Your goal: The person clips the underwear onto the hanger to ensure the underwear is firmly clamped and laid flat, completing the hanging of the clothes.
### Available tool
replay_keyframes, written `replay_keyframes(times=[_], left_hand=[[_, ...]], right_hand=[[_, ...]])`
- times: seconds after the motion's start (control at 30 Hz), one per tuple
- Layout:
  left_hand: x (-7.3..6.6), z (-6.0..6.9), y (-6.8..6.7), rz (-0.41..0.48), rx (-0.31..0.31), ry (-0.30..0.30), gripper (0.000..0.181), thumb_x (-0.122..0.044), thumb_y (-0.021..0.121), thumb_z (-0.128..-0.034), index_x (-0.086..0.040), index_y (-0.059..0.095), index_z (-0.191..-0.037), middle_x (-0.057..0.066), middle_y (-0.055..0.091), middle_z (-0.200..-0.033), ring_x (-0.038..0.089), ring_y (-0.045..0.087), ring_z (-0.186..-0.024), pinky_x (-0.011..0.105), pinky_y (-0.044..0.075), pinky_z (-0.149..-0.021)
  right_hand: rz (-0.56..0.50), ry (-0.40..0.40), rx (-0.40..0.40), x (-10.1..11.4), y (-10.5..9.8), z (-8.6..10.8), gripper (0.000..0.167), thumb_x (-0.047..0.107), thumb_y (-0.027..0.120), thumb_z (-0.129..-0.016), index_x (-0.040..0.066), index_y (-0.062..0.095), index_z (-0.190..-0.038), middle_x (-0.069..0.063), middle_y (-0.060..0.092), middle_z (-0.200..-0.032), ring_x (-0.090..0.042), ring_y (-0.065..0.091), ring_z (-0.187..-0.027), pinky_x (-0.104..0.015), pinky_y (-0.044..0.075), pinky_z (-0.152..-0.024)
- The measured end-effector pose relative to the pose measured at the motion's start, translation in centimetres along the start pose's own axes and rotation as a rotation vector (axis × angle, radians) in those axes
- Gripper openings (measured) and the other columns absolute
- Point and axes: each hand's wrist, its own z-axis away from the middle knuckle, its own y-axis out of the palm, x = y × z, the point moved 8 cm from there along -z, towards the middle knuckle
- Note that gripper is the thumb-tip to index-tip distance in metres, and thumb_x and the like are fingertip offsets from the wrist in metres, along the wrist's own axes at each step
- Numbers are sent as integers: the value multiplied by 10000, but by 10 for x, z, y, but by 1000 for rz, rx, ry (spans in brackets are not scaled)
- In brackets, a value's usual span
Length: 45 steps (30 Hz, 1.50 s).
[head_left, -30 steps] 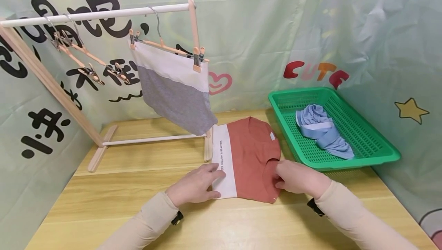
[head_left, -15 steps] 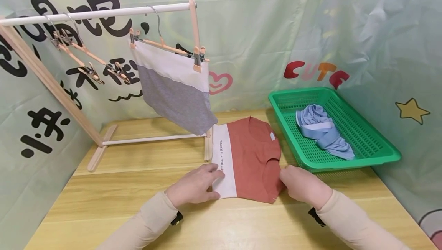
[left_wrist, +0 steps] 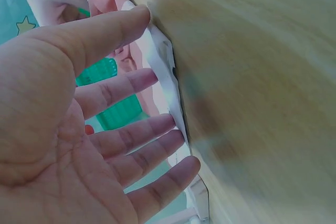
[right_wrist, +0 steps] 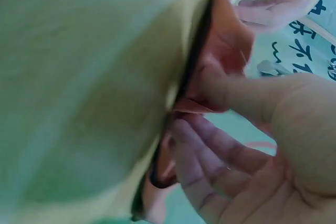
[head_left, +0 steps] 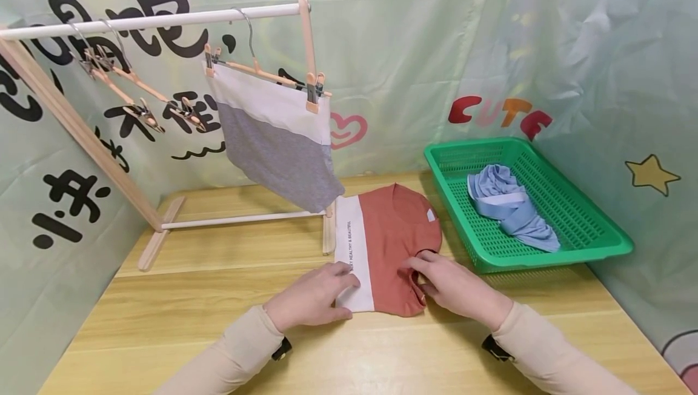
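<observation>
Brick-red underpants [head_left: 389,234] with a printed white waistband [head_left: 351,255] lie flat on the table, waistband to the left. My left hand [head_left: 309,295] rests at the near end of the waistband. Its fingers are spread and nearly straight in the left wrist view, fingertips against the white edge [left_wrist: 165,72]. At the near leg opening, my right hand [head_left: 463,289] pinches the red cloth [right_wrist: 227,35] between thumb and fingers. The cloth is bunched and lifted there; some fingertips are hidden by it.
A wooden rack [head_left: 82,134] stands at the left. Grey-and-white underpants [head_left: 283,156] hang from a clip hanger on it, beside two hangers [head_left: 131,80] without clothes. At the right, a green basket [head_left: 591,216] holds crumpled blue cloth [head_left: 509,204].
My right hand has moved left from the underpants' right edge and taken hold of the near leg opening, folding the cloth inward. The left hand has barely moved.
</observation>
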Motion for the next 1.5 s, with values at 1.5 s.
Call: replay_keyframes(times=[1.5], left_hand=[[-16,5,-2,-103,19,35,297,-344,863,-916,-196,709,-1123,68,693,-1323,232,698,-1130,423,608,-913]], right_hand=[[391,261,-87,2,-27,12,212,-99,759,-759,2,603,-861,-142,560,-777,-273,601,-600,-391,563,-506]])
